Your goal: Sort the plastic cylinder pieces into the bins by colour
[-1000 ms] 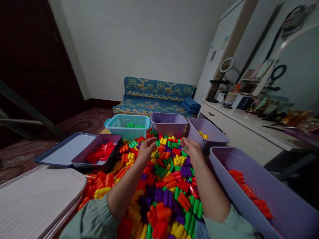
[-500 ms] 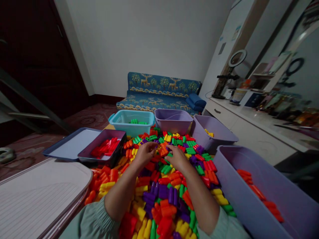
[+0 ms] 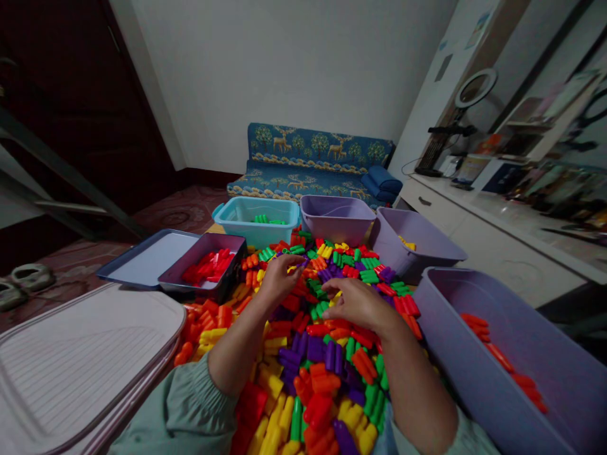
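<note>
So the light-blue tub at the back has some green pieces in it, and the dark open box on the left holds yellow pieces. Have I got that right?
Not quite: the dark open box on the left holds red pieces, not yellow ones, as the head view shows. The light-blue tub at the back does have some green pieces in it.

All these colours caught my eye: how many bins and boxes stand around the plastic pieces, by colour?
Light blue bin: 1
Purple bins: 3
Dark box (flat lid-like panel beside it not counted): 1
Total: 5
</note>
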The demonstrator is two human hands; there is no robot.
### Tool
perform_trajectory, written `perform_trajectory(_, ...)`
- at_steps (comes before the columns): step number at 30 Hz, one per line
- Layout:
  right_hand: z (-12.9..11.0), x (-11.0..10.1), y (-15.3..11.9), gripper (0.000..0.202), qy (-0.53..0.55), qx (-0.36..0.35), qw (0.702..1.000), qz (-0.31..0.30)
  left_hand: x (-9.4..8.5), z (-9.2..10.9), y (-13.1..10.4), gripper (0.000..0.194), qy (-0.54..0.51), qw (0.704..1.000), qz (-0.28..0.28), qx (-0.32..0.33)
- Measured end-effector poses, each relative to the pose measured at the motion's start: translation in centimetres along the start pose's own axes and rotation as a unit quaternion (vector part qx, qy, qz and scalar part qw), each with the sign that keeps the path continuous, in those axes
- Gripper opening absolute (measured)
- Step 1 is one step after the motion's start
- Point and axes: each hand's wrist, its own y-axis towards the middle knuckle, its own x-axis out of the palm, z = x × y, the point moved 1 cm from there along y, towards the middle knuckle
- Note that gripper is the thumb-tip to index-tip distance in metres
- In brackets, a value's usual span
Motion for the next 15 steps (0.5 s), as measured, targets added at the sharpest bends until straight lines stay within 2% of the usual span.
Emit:
perform_trajectory(3,-1.4,1.0,-0.1,0.068,-0.089,-0.008,0.996,-0.019,-0.1,0.1,0.0,0.022,-0.012,1.000,-0.009,0.005)
perform_trajectory(5,-2.2,1.7,0.1,0.071,-0.113,-0.014,0.993,-0.015,-0.2,0.2,0.0,0.025,-0.008,0.999,-0.030,0.034)
perform_trajectory(7,-2.6,2.2,0.4,0.063,-0.119,-0.034,0.992,-0.014,-0.1,0.5,-0.1,0.033,-0.005,0.993,-0.072,0.095)
perform_trajectory(10,-2.5,2.3,0.7,0.045,-0.113,-0.052,0.992,-0.019,0.4,0.9,-0.5,0.053,-0.014,0.969,-0.161,0.188)
perform_trajectory(13,-1.3,1.7,0.9,0.029,-0.057,-0.039,0.997,-0.036,1.0,1.1,-1.0,0.060,0.005,0.951,-0.231,0.207)
perform_trajectory(15,-0.1,1.1,1.0,0.019,0.012,-0.033,0.999,-0.040,1.2,1.0,-1.3,0.057,0.043,0.948,-0.249,0.196)
